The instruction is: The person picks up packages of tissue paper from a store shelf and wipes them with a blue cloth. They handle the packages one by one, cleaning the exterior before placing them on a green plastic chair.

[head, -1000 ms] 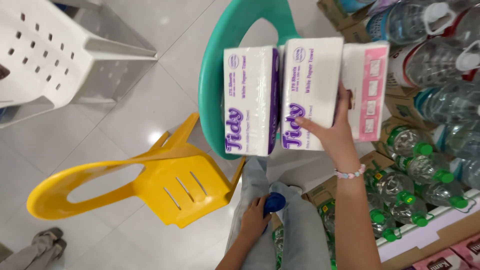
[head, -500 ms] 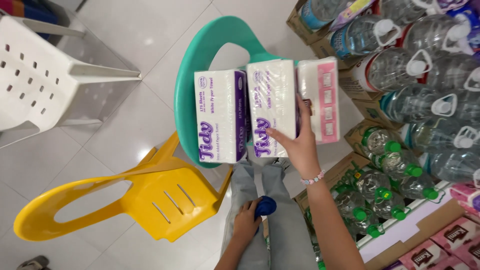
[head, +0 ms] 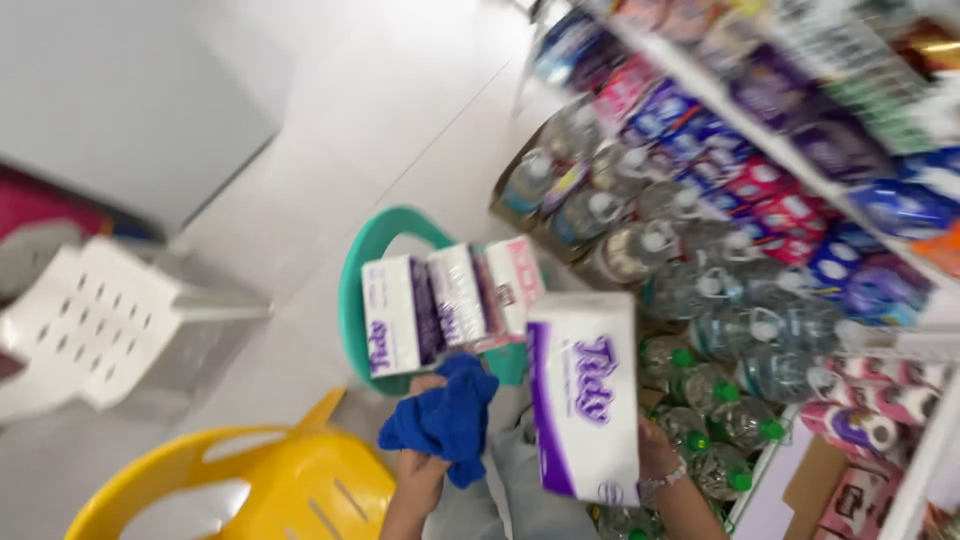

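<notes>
My right hand (head: 655, 455) grips a white and purple tissue pack (head: 585, 395) from behind, lifted upright in front of me. My left hand (head: 420, 470) holds a bunched blue cloth (head: 445, 415) near my lap. Beyond them, two more white and purple tissue packs (head: 395, 315) and a pink and white pack (head: 515, 280) stand side by side on a teal plastic chair (head: 355, 270).
A yellow plastic chair (head: 250, 485) sits at the lower left and a white perforated chair (head: 100, 330) further left. Shelves on the right hold large water bottles (head: 700, 280), green-capped bottles (head: 720, 400) and many coloured packs (head: 790, 180). The floor is pale tile.
My right hand has taken one tissue pack off the teal chair and brought it toward me. My left hand has come up with the blue cloth. The view has swung toward the shelves.
</notes>
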